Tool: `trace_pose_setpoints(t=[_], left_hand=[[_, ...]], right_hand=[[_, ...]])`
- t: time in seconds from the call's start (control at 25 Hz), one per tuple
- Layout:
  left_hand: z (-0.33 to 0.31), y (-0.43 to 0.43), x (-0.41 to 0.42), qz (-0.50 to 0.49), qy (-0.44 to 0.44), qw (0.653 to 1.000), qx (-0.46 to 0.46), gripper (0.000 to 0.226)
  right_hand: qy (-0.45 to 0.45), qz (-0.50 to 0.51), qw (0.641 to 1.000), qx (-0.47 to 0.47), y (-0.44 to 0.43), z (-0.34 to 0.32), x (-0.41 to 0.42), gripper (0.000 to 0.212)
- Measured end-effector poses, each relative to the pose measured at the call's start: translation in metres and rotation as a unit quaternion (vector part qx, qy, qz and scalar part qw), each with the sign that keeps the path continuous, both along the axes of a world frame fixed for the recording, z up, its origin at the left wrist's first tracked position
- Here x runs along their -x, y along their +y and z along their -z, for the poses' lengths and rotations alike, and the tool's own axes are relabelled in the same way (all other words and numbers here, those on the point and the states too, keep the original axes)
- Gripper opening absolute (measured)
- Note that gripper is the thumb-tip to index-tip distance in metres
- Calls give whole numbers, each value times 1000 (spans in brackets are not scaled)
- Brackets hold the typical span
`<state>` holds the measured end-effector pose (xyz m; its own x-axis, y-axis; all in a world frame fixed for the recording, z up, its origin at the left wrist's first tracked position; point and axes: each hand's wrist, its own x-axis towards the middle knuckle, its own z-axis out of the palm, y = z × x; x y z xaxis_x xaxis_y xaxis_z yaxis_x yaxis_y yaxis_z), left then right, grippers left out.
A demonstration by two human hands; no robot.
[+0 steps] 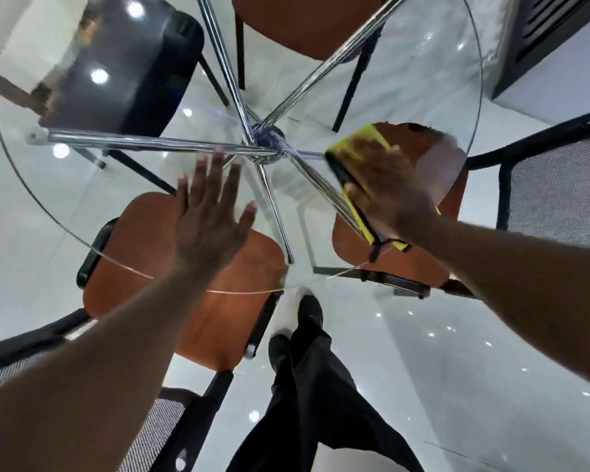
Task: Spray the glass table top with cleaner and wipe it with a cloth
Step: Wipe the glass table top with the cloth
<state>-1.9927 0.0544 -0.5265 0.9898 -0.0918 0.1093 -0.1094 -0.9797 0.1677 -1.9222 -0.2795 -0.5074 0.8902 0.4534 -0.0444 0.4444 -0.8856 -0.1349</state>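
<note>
- Currently left hand (212, 212) lies flat on glass table top (65, 185) at 7 o'clock, fingers straight, spread, holding nothing.
- Right hand (389, 195) presses yellow cloth (358, 141) at 4 o'clock, fingers extended.

**Round glass top, two hands and a cloth on it**

The table top (406, 73) is a round sheet of clear glass with a thin bright rim, carried by chrome legs (171, 143) that meet at a hub under its middle. On the near side the left hand (212, 226) lies flat, fingers straight and spread. To the right, well apart from it, a yellow cloth (358, 141) with a dark edge lies on the glass — the right hand (389, 195), blurred, presses down on top of it. The table stands on a glossy pale floor (457, 335).
</note>
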Motion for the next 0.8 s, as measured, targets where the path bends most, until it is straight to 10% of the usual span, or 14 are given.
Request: trace_pose_setpoints(t=[0.12, 0.2, 0.28, 0.4, 0.52, 0.64, 0.72, 0.8], left_hand=[[7, -24, -18, 35, -7, 999, -13, 76], [10, -29, -19, 41, 24, 999, -13, 78], [10, -30, -20, 45, 54, 998, -5, 79], [8, -31, -23, 50, 78, 996, -8, 78], [13, -31, -22, 50, 77, 996, -8, 78], [10, -29, -23, 54, 74, 996, -17, 78], [8, -29, -23, 57, 78, 995, -26, 78], [6, -30, -23, 58, 82, 995, -20, 78]], right_hand=[[-22, 310, 949, -54, 30, 5, 6, 61], [-40, 326, 944, -41, 52, 9, 30, 63], [-25, 103, 994, 2, 44, 8, 38, 62], [6, -232, 973, 12, 0, -3, -21, 58], [-8, -14, 1000, 9, -31, -1, -76, 57], [-42, 372, 926, -47, -20, 2, -41, 61], [-53, 408, 911, -34, 11, 5, 4, 62], [-39, 229, 973, -6, 27, 4, 26, 61]])
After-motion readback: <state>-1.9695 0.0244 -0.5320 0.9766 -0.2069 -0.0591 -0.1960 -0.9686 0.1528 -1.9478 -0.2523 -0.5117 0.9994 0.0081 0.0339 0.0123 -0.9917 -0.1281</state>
